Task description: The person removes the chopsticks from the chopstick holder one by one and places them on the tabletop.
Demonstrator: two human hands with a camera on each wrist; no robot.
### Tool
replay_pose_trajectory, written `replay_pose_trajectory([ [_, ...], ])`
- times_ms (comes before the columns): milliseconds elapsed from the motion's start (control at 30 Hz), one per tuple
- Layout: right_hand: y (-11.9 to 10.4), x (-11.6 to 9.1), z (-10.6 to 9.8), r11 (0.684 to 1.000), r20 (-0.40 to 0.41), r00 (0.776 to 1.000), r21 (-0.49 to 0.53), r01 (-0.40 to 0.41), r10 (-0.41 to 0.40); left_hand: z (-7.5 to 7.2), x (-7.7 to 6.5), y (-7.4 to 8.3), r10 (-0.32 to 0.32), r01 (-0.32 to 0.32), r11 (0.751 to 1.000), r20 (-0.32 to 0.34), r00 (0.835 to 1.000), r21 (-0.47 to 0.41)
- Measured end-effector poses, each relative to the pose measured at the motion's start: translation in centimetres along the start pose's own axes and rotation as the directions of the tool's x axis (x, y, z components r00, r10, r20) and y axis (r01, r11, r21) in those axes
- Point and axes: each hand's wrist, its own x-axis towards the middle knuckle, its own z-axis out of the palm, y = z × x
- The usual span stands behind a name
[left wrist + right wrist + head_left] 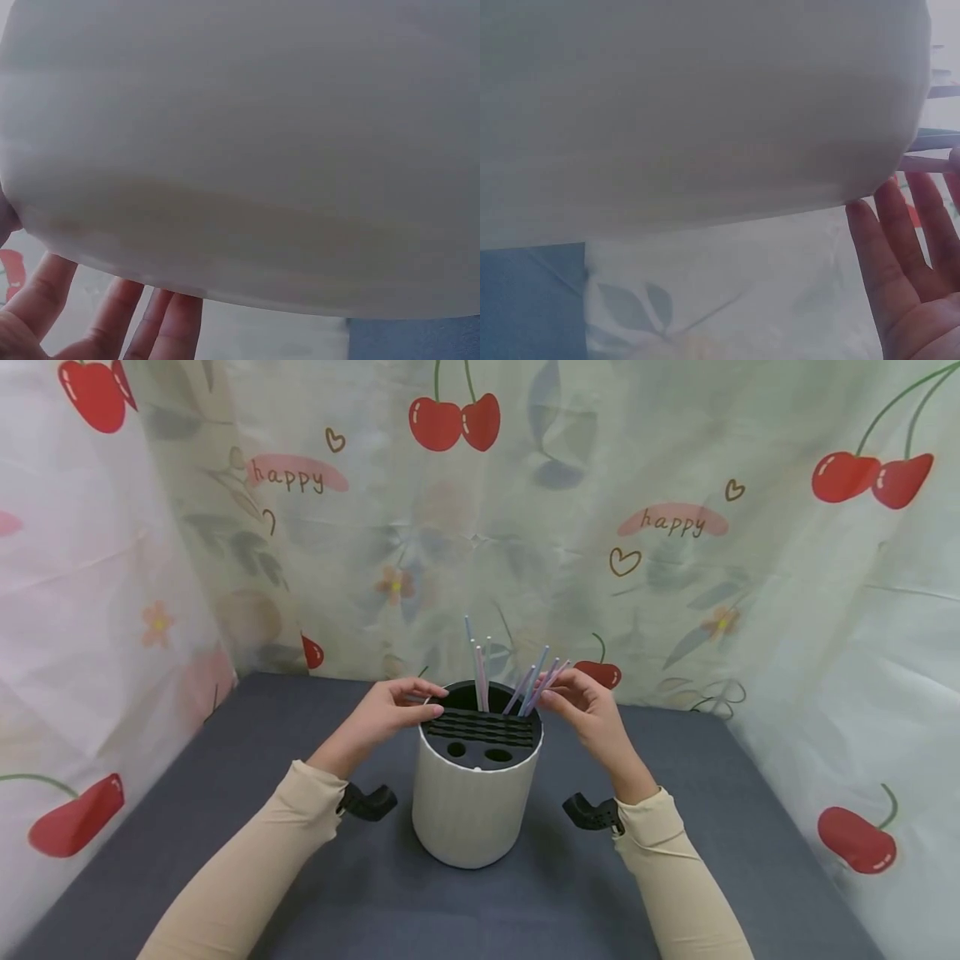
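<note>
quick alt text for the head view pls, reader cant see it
A person's left hand touches the rim of a white cylindrical container on a dark table, while the right hand is at thin pastel sticks leaning inside it. A black slotted insert covers the opening's near part; cherry-print fabric hangs behind.

- Back: wrinkled printed sheet [480, 518] hung as wall, pale grey-green
- Side sheets [67, 685] whiter, same print, meet back sheet at corners
- Print: red cherries [903, 482], grey leaves [558, 474], orange flowers [393, 583], brown hearts [612, 562], "happy" lettering [297, 472] on pink
- Tabletop [465, 918] dark blue-grey, matte, runs back to the sheet
- Light soft, side sheets brightest; wrist views hazy, blue patch [532, 300] probably same tabletop
</note>
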Motion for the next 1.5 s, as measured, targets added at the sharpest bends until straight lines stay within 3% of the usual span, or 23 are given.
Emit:
replay_pose_trajectory([
  [700, 0.3, -0.1, 0.4, 0.999, -0.026, 0.999, -0.033, -0.033, 0.032, 0.5, -0.2, -0.9, -0.045, 0.039, 0.996, -0.065, 0.997, -0.083],
  [1200, 0.0, -0.3, 0.2, 0.999, -0.034, 0.998, -0.015, -0.044, 0.044, 0.9, 0.0, -1.0, -0.037, 0.030, 0.997, -0.085, 0.996, -0.073],
  [1367, -1.2, 0.6, -0.1, 1.000, -0.020, 1.000, -0.022, 0.010, -0.010, 0.9, -0.1, -1.0, -0.035, 0.028, 0.997, -0.084, 0.996, -0.076],
  [1500, -4.1, 2.2, -0.8, 0.997, -0.066, 0.995, 0.013, 0.081, -0.080, 0.8, -0.3, -0.9, -0.033, 0.027, 0.997, -0.093, 0.995, -0.066],
])
